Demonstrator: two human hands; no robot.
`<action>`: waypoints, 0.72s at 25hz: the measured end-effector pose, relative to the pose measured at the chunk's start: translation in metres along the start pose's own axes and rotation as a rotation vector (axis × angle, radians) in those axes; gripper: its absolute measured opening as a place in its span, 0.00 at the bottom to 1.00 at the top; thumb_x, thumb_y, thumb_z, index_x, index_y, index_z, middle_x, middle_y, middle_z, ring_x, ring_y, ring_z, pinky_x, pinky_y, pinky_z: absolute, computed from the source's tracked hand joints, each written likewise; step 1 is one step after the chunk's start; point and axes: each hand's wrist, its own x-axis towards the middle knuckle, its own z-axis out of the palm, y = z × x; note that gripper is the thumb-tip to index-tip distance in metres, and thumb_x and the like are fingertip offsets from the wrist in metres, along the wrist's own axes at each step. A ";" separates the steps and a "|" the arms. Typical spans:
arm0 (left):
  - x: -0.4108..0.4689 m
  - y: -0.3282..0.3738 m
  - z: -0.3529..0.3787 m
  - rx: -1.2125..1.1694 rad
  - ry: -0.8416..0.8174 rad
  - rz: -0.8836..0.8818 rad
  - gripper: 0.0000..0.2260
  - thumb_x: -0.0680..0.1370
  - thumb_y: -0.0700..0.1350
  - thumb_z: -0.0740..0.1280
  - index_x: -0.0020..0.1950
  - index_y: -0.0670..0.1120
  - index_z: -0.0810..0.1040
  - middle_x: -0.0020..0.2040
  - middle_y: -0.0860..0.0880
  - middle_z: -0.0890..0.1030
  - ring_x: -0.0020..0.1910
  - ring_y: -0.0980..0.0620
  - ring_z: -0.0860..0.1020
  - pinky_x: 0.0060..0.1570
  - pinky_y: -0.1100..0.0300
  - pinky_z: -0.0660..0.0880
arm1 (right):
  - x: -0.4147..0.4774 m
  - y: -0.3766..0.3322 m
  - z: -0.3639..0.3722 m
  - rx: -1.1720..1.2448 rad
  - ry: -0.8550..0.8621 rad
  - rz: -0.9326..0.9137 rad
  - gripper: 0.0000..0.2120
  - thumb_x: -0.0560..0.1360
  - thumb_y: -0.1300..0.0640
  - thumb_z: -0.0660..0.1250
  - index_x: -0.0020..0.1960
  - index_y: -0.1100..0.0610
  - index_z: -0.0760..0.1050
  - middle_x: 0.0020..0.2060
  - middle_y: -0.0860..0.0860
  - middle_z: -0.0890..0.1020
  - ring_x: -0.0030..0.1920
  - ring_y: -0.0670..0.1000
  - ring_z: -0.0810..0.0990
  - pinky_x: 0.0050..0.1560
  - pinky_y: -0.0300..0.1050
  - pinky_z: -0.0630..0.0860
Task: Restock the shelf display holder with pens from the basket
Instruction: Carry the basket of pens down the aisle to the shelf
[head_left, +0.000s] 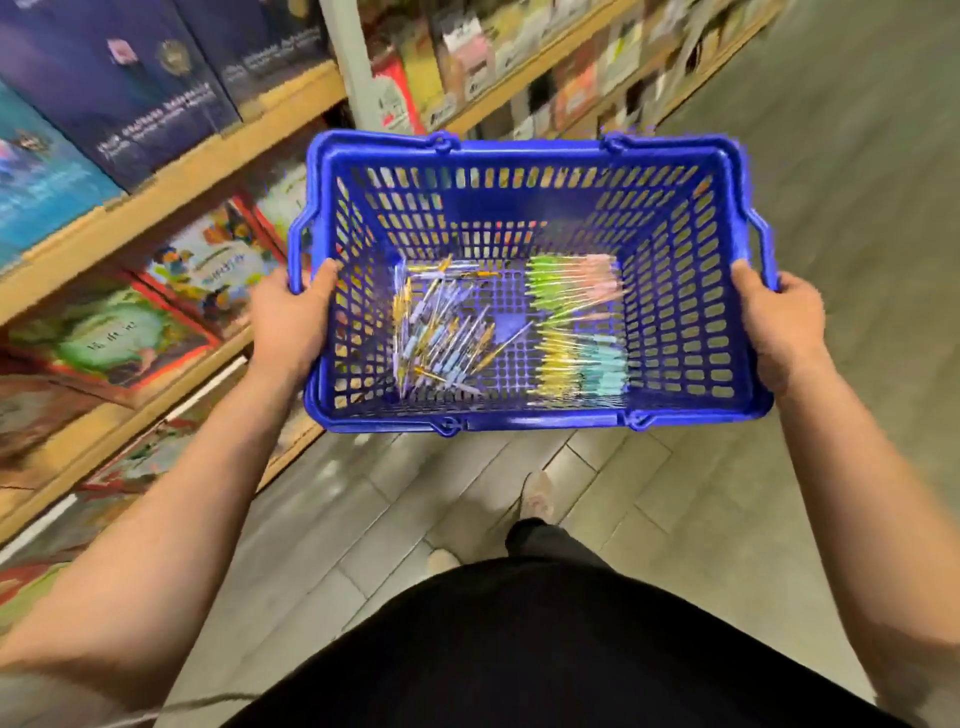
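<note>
Head cam, picture somewhat blurred. Held out in front of body, above the floor (841, 171): blue plastic basket (530, 151) w/ lattice walls, its carry handles folded down along the rim.

Gripped at left short side by left hand (291, 325), thumb hooked over the rim, other fingers under the edge & out of sight. Gripped the same way at right short side by right hand (779, 322), thumb on top of rim, fingers hidden behind the wall.

Lay on basket bottom, in three groups:
- loose pens (441, 335) at left-centre, pastel blue/lilac w/ gold parts, crossed in many directions;
- green & pink pens (571, 286) at far right, side by side in a neat row;
- yellow & teal pens (582, 366) at near right, also in a neat row, just beside the green & pink ones.

Stood at left: wooden shelves (171, 195) w/ dark blue boxes (150, 88) on upper level, colourful flat boxes lower. More shelves further ahead, too blurred to read.

Seen below basket: grey tiled floor, one light shoe (537, 496), black garment (545, 654) at bottom edge.
</note>
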 end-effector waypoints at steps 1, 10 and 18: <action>0.005 0.011 0.017 -0.010 -0.046 0.014 0.16 0.76 0.56 0.70 0.35 0.51 0.71 0.31 0.55 0.74 0.26 0.63 0.69 0.32 0.63 0.69 | 0.002 0.006 -0.015 0.005 0.043 0.016 0.16 0.69 0.40 0.70 0.41 0.52 0.79 0.40 0.50 0.86 0.38 0.48 0.83 0.45 0.49 0.83; 0.037 0.115 0.191 0.091 -0.359 0.233 0.16 0.77 0.57 0.69 0.45 0.45 0.80 0.43 0.44 0.83 0.40 0.51 0.77 0.46 0.51 0.77 | 0.041 0.048 -0.128 0.109 0.385 0.157 0.15 0.73 0.42 0.70 0.49 0.54 0.80 0.38 0.49 0.84 0.36 0.46 0.82 0.37 0.37 0.78; 0.052 0.199 0.342 0.087 -0.519 0.357 0.14 0.77 0.57 0.69 0.44 0.46 0.80 0.40 0.48 0.83 0.37 0.52 0.79 0.43 0.53 0.73 | 0.106 0.059 -0.192 0.190 0.556 0.238 0.12 0.74 0.42 0.69 0.40 0.51 0.76 0.38 0.49 0.84 0.36 0.47 0.83 0.36 0.42 0.78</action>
